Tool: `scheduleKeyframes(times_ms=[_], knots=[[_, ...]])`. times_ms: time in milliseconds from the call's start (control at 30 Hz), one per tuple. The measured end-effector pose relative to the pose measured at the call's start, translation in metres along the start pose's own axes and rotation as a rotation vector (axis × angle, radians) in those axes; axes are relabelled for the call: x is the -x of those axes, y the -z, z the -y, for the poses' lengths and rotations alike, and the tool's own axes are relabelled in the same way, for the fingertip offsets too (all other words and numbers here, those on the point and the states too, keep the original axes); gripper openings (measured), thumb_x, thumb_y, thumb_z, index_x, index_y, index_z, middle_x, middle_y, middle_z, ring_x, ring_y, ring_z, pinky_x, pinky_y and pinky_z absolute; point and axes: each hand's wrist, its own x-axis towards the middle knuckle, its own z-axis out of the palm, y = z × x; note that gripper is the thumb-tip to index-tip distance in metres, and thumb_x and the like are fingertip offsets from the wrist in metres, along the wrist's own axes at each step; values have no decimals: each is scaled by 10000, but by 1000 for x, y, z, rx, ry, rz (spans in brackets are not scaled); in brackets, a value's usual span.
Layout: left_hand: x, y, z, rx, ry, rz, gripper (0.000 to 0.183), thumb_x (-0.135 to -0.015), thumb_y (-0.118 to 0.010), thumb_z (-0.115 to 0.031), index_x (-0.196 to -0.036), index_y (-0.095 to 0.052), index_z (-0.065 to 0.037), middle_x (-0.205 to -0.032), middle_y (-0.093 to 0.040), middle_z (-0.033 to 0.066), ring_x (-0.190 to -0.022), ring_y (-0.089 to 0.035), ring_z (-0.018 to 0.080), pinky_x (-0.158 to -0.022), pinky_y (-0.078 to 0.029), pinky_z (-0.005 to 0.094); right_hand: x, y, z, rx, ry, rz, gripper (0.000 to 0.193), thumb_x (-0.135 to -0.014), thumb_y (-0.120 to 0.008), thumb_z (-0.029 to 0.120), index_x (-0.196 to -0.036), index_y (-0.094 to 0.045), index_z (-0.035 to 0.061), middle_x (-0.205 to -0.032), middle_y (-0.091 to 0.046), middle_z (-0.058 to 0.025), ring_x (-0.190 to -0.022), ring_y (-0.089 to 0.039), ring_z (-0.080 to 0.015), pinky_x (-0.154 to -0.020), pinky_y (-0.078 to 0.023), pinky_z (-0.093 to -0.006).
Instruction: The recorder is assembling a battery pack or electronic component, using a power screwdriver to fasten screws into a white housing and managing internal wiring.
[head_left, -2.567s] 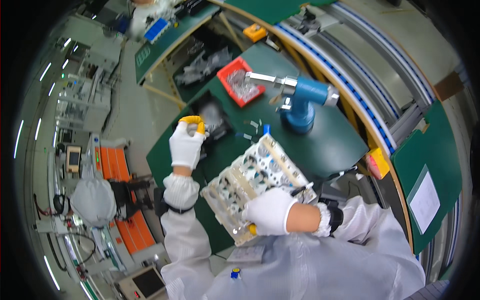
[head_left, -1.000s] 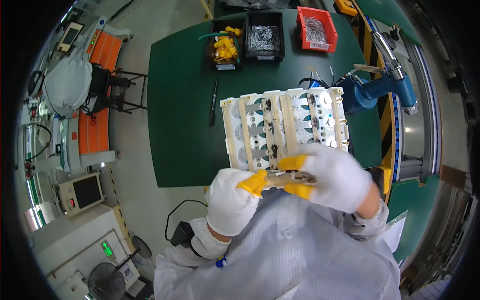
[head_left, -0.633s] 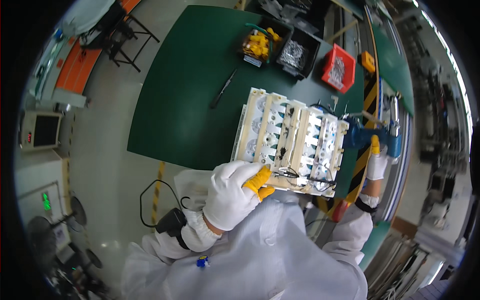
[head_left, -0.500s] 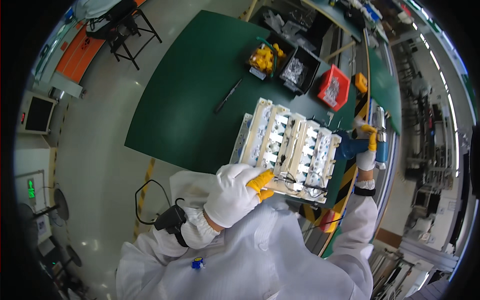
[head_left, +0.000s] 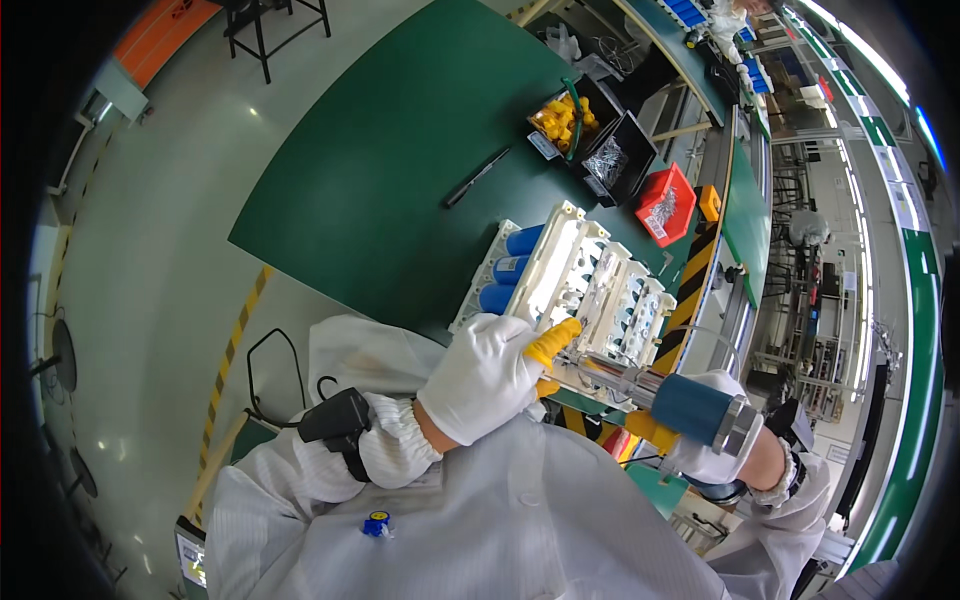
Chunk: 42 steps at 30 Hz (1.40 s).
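Clasping blue tool (head_left: 690,408), right grip (head_left: 708,462) closed

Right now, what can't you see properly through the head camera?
In the head view:
Blue tool: its handle is mostly hidden by the right hand.
Tool's tip: too small to tell whether it touches the white frame.
White frame's near edge: partly hidden by the left hand.
Metal pieces: too small and jumbled to count.
Orange panel: cut off by the upper edge.
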Motion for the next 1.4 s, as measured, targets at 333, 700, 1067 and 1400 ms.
scheduleKeyframes(times_ms=[333,700,1067,1400], knots=[[0,0,0,20,-43,-20,682,-768,-782,-241,-1402,-581,-88,-911,-586,60,-796,-569,236,-749,-465,394,-2,-15,0,19,-140,63,124,-801,-739,161,-846,-733,45,-753,-688,-85,-589,-658,-267,-523,-546,-336],[7,23,-42,-183,-12,304,273,-887,-680,-313,-929,-692,-43,-726,-603,62,-703,-639,238,-559,-510,375,-41,-10,-13,-132,-296,206,339,-768,-658,226,-1081,-743,128,-819,-726,-116,-713,-696,-279,-688,-592,-360],[13,2,-48,-181,21,401,132,-905,-605,-213,-871,-694,-120,-614,-643,39,-532,-662,219,-446,-498,362,-35,-13,-22,130,27,223,311,-758,-664,123,-1059,-744,136,-913,-725,-82,-761,-686,-247,-715,-586,-329],[12,4,-42,-244,10,424,202,-903,-623,-241,-1030,-682,-96,-588,-604,22,-486,-622,203,-428,-494,373,-15,-35,-22,-57,-398,63,363,-738,-699,425,-826,-715,74,-748,-700,-126,-697,-678,-321,-685,-575,-376]])
